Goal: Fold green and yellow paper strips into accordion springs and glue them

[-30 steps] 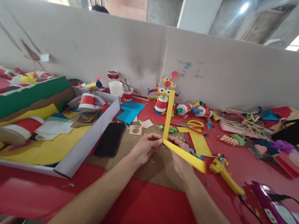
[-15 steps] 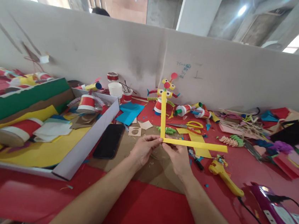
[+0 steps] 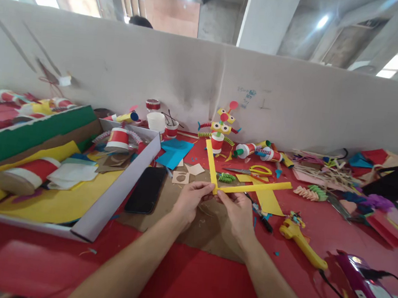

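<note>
- Red covers the table [image 3: 198, 289], whose near edge is mostly bare, likely leaving the forearms somewhere to work over.
- The open box [image 3: 119, 185] sits on the left, holding cups and coloured paper; its walls presumably stop them scattering.
- A brown cardboard sheet [image 3: 210, 242] lies beneath the hands, perhaps guarding the tabletop.
- Far off, near the partition [image 3: 139, 71], a cup figure [image 3: 221, 127] stands upright in front of the person, maybe for easy looking.
- The left hand [image 3: 191, 202] and right hand [image 3: 237, 212] meet above the cardboard. Each pinches with thumb and forefinger close to the corner of the yellow strips [image 3: 259, 187], apparently to steady that joint; the other fingers look curled, though partly hidden.
- The strips form an L in mid-air, one arm pointing far, the other right, both free beyond the grip. Whether glue binds the corner cannot be told.
- A yellow glue gun [image 3: 303, 243] rests on the right, within reach, its cord trailing near.
- The black phone [image 3: 145, 190] lies flat beside the box, seemingly out of the way.
- Yellow-handled scissors [image 3: 260, 170] lie beyond the right hand.
</note>
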Demonstrator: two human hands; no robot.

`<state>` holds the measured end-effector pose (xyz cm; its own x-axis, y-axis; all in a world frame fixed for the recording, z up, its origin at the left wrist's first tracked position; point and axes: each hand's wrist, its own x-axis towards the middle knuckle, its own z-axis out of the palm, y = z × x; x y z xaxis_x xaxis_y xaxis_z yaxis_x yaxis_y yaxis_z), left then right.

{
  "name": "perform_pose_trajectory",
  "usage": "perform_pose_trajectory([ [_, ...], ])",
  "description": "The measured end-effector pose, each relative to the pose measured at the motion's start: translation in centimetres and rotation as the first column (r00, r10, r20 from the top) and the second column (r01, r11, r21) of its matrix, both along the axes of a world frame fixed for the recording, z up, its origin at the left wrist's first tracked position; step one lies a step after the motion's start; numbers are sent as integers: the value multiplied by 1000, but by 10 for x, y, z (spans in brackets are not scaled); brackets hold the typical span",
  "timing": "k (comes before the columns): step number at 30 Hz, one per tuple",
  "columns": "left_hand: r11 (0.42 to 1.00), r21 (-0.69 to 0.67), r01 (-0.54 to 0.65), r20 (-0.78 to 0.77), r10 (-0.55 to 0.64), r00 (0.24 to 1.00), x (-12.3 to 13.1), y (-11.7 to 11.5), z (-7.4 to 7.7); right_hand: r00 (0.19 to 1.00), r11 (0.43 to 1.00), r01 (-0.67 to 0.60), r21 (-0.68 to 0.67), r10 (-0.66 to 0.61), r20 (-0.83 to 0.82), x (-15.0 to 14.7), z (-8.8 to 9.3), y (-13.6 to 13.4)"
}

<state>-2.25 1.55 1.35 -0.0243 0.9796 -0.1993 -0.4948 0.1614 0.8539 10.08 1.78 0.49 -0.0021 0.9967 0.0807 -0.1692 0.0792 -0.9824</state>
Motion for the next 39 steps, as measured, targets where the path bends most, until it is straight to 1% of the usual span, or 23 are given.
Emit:
perform_pose_trajectory([
  [5, 996, 30, -82, 7, 82, 997, 2, -1, -2, 1000, 999, -23, -37, 23, -21, -1, 3, 0],
  [9, 988, 44, -149, -11, 150, 989, 6, -3, -4, 996, 994, -48, -97, 40, -81, -1, 3, 0],
  [12, 987, 44, -157, 4, 157, 988, 9, -5, -4, 995, 994, -54, -91, 46, -89, -1, 1, 1],
  [16, 987, 0, -163, 30, 163, 986, 9, -6, -3, 997, 996, -35, -84, 29, -72, -1, 1, 1],
  [19, 983, -12, -184, 8, 184, 983, 8, -6, -3, 996, 992, -69, -107, 62, -64, -1, 4, 0],
  [22, 983, 5, -184, -12, 184, 983, 8, -6, -5, 994, 988, -98, -116, 91, -64, 1, 6, 0],
  [25, 980, 45, -192, -26, 194, 981, 10, -6, -6, 983, 981, -132, -141, 111, -145, 1, 4, 2],
  [28, 978, 38, -205, -13, 206, 978, 11, -6, -7, 969, 972, -162, -170, 125, -212, 2, 0, 3],
  [30, 985, 31, -170, 4, 170, 985, 9, -5, -6, 979, 981, -130, -145, 104, -174, 2, -1, 4],
  [31, 992, 30, -125, 15, 125, 992, 7, -4, -4, 986, 988, -104, -118, 87, -141, 3, 0, 4],
  [33, 999, 36, 4, 13, -5, 1000, 3, -3, -1, 995, 995, -65, -70, 60, -77, 5, 1, 5],
  [35, 992, 39, 116, -53, -114, 992, -2, -2, 2, 997, 996, -70, -51, 69, -32, 8, 3, 6],
  [37, 985, 35, 167, -135, -161, 978, -7, -1, 3, 995, 993, -101, -56, 101, -6, 10, 4, 7],
  [39, 984, 20, 178, -172, -172, 970, -10, 0, 4, 993, 990, -121, -65, 121, 0, 12, 4, 8],
])
